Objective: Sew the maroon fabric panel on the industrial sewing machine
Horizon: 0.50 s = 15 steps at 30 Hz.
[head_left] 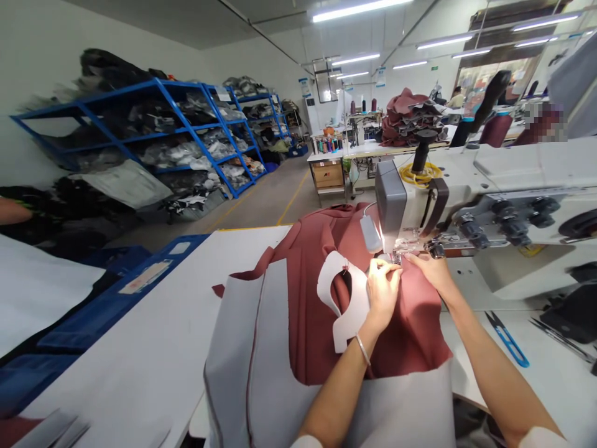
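Note:
A dark red fabric piece with grey backing lies over the white sewing table and runs under the sewing machine. My left hand presses the red fabric flat just before the needle, its fingers pinching the fold. A white curved template lies under its wrist. My right hand rests on the same fabric right at the presser foot, fingers curled onto the cloth. The needle area is brightly lit and partly hidden by my fingers.
Blue thread snips lie on the table at right. Blue shelving with bagged material lines the left wall. A blue bin sits at left. A pile of red pieces tops a far table. Another person's arm shows at far left.

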Tool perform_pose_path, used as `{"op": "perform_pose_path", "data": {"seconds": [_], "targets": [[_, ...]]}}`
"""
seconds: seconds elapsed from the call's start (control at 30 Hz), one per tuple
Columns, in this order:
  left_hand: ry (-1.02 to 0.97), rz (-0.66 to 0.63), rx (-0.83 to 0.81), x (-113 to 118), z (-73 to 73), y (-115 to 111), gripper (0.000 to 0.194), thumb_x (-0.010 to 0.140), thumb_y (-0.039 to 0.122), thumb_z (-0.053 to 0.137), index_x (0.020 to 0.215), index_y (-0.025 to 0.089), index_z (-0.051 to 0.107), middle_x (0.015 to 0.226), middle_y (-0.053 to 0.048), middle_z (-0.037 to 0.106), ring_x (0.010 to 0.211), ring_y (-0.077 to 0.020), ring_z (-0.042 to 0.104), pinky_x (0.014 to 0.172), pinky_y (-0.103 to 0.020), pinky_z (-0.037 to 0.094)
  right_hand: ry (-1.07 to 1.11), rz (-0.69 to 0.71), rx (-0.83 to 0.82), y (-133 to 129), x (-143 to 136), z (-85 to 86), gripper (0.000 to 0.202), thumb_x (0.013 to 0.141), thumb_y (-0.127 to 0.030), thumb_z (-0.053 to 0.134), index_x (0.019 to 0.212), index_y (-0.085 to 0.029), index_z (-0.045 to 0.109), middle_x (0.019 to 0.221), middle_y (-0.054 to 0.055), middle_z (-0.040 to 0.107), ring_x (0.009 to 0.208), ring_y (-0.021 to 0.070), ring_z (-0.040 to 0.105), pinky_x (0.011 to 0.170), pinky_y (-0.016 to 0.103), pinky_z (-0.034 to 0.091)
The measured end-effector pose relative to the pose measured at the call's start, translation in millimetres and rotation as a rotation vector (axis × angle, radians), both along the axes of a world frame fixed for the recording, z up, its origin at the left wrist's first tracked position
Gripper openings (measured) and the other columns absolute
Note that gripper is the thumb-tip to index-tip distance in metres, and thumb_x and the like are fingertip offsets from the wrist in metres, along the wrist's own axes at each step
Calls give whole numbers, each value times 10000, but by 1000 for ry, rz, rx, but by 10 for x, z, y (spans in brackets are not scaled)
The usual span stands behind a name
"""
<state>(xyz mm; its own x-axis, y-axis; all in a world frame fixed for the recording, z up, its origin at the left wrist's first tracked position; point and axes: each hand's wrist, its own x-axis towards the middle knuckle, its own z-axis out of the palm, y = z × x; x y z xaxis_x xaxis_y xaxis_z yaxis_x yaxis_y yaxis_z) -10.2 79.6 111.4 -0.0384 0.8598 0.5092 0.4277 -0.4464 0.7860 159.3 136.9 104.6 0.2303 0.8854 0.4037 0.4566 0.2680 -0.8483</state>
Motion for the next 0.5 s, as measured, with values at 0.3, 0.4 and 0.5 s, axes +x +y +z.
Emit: {"op": "perform_pose_path", "data": {"seconds": [0.3,0.4,0.5], "targets": [[-93,5,-77,-8,53,45,74,853,185,696,925,194,678,1046,-32,562,956,-157,611,879,-287,489,54,-54,59,26,40,-94,400,694,-535,697,616,-189,514,624,14,566,628,182,520,643,313,394],[-82,46,-92,-31,82,58,176,836,210,721,977,184,618,1033,-38,561,951,-170,602,878,-297,482,3,-51,67,118,59,-92,340,687,-516,665,681,-190,568,754,46,652,739,233,593,703,340,418],[-61,60,-104,-45,104,66,159,835,211,718,935,185,597,1016,-36,561,922,-165,599,864,-290,477,-27,-84,37,155,61,-79,356,671,-546,633,666,-198,557,759,64,662,737,255,601,682,352,416]]}}
